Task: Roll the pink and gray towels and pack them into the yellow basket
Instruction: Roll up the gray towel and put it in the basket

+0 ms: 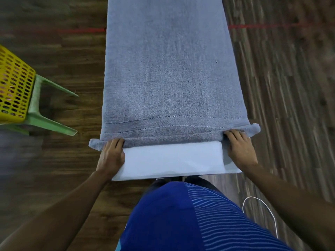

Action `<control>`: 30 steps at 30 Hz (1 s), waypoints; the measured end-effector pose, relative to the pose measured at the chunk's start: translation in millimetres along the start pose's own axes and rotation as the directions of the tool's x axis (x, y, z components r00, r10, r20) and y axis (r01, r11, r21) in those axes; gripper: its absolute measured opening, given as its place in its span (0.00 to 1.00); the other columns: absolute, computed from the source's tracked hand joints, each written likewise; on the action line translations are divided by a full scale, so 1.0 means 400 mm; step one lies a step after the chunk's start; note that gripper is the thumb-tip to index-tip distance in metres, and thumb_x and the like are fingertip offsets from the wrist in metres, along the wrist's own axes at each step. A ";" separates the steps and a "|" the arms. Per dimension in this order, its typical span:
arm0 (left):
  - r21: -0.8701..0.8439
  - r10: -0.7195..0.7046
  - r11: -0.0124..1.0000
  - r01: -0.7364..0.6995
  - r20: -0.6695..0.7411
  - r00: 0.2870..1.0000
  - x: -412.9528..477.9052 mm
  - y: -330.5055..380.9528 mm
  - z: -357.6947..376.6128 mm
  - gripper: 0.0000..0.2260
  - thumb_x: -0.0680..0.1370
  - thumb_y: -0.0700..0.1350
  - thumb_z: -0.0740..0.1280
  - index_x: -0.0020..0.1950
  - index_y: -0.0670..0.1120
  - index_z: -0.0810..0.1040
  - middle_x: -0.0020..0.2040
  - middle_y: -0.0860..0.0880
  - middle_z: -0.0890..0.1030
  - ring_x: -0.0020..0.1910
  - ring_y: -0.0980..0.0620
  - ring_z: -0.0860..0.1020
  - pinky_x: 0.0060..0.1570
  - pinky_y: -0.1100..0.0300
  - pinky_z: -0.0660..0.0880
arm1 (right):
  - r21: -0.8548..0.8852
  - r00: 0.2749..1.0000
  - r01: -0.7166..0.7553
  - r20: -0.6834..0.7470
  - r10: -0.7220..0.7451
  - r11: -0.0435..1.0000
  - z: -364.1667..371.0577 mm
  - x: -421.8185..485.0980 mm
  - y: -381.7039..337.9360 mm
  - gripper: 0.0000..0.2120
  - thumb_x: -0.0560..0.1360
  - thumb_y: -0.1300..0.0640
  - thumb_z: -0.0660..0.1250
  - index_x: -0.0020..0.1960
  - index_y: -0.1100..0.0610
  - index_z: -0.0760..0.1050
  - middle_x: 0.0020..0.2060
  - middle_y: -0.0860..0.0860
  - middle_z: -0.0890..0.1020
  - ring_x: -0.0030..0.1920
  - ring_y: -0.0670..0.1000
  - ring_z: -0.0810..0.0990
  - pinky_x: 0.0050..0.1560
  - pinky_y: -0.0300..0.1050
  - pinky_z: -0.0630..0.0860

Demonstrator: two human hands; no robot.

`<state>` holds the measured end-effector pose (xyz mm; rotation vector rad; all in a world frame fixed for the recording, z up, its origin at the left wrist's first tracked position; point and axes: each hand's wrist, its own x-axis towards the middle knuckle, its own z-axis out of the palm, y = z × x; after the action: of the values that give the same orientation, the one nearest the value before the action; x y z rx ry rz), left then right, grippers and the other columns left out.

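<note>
1. Wooden floor (72, 60): dark planks with a streaked grain fill the room on both sides of the table. A thin red line (81, 30) crosses the floor and shows again on the far right.
2. Yellow basket (12, 84): rigid plastic with a lattice of oval holes, at the far left edge, well apart from the towel. A pinkish tint shows through some holes; what it is cannot be told.
3. Green chair (45, 120): smooth moulded plastic with splayed legs; the basket sits on it.
4. Left hand (111, 156): fingers curled onto the left part of the towel's rolled edge, thumb beside the table's left edge.
5. Gray towel (168, 69): soft looped terry with a stitched flat hem band, spread lengthwise along the table and away from the person. Its near end is turned into a thin roll (174, 136) that lies across the table, with both tips jutting past the hands.
6. White table (172, 160): a smooth, narrow top, bare only in the strip between the roll and the person's blue shirt (172, 214).
7. Right hand (239, 147): fingers bent over the right part of the roll. The two hands are set wide apart, one at each table edge.
8. White cable (262, 211): a thin loop on the floor at lower right.
</note>
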<state>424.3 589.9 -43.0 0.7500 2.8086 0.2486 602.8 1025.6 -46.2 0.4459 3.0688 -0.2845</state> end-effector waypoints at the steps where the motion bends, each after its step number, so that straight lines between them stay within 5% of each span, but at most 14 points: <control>1: 0.018 0.001 1.000 -0.001 0.001 1.000 0.002 -0.004 -0.001 0.19 0.73 0.39 0.56 0.59 0.35 0.76 0.55 0.37 0.78 0.51 0.37 0.75 0.52 0.41 0.75 | -0.022 1.000 -0.006 -0.004 0.006 1.000 -0.001 0.005 0.002 0.19 0.69 0.68 0.67 0.60 0.60 0.75 0.56 0.57 0.79 0.57 0.60 0.74 0.61 0.56 0.67; 7: 0.016 -0.059 0.998 0.059 0.010 0.998 0.055 -0.002 -0.034 0.11 0.74 0.39 0.59 0.48 0.38 0.80 0.45 0.40 0.81 0.46 0.37 0.78 0.44 0.43 0.76 | 0.057 0.998 -0.069 -0.012 0.069 0.996 -0.015 0.043 0.000 0.12 0.73 0.62 0.62 0.55 0.59 0.78 0.50 0.56 0.81 0.52 0.59 0.74 0.56 0.55 0.69; 10: 0.018 -0.023 1.000 0.022 0.035 0.999 0.063 -0.002 -0.043 0.13 0.71 0.43 0.57 0.43 0.40 0.80 0.40 0.42 0.81 0.42 0.39 0.78 0.47 0.45 0.73 | 0.076 0.991 -0.099 0.097 0.091 0.992 -0.028 0.070 0.001 0.18 0.72 0.54 0.54 0.51 0.60 0.79 0.44 0.57 0.82 0.47 0.62 0.76 0.51 0.55 0.71; 15: 0.022 -0.043 0.999 0.042 0.069 0.997 0.071 -0.002 -0.053 0.13 0.74 0.50 0.52 0.33 0.48 0.70 0.31 0.50 0.72 0.38 0.45 0.73 0.54 0.44 0.63 | -0.002 0.947 -0.197 0.258 0.190 0.980 -0.038 0.100 0.009 0.10 0.77 0.57 0.59 0.48 0.57 0.80 0.47 0.58 0.83 0.50 0.60 0.77 0.54 0.54 0.64; 17: 0.071 -0.061 0.996 0.057 0.062 0.996 0.078 -0.008 -0.039 0.13 0.75 0.50 0.52 0.37 0.47 0.73 0.36 0.48 0.75 0.43 0.44 0.72 0.55 0.43 0.62 | -0.023 0.941 -0.235 0.245 0.234 0.972 -0.038 0.106 0.015 0.08 0.77 0.56 0.61 0.51 0.54 0.78 0.50 0.57 0.81 0.53 0.59 0.75 0.55 0.54 0.61; 20: 0.106 -0.145 0.982 0.154 -0.091 0.985 0.081 0.002 -0.017 0.07 0.75 0.43 0.58 0.50 0.44 0.73 0.49 0.43 0.73 0.50 0.41 0.69 0.54 0.43 0.63 | 0.013 0.977 -0.213 0.019 0.213 0.977 -0.026 0.102 0.017 0.08 0.73 0.60 0.67 0.52 0.58 0.76 0.49 0.59 0.75 0.50 0.62 0.72 0.52 0.57 0.64; 22: 0.003 -0.160 0.987 0.163 -0.167 0.973 0.080 0.021 -0.008 0.07 0.74 0.34 0.63 0.50 0.42 0.73 0.47 0.42 0.73 0.47 0.40 0.70 0.49 0.41 0.68 | 0.103 0.990 -0.113 -0.073 0.121 0.988 -0.019 0.091 0.010 0.06 0.71 0.67 0.67 0.48 0.62 0.76 0.45 0.59 0.75 0.46 0.63 0.73 0.48 0.59 0.69; 25: -0.087 -0.083 0.994 0.066 -0.209 0.974 0.063 0.036 0.011 0.11 0.71 0.28 0.63 0.51 0.37 0.77 0.47 0.39 0.76 0.46 0.38 0.72 0.46 0.39 0.73 | 0.155 0.999 -0.042 0.001 0.043 0.987 -0.008 0.054 -0.007 0.16 0.66 0.72 0.67 0.53 0.63 0.76 0.50 0.58 0.77 0.49 0.61 0.73 0.53 0.58 0.71; 30: 0.068 0.014 0.998 -0.003 -0.166 0.986 0.046 0.020 0.015 0.17 0.72 0.37 0.61 0.59 0.36 0.78 0.56 0.39 0.79 0.56 0.39 0.73 0.55 0.44 0.70 | 0.095 0.997 -0.072 0.009 0.071 0.993 -0.001 0.028 -0.013 0.20 0.71 0.70 0.66 0.62 0.63 0.74 0.59 0.59 0.77 0.57 0.58 0.70 0.61 0.57 0.70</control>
<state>413.9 606.7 -50.0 0.7899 2.9851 0.2287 590.3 1023.8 -45.4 0.5561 3.0351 -0.4305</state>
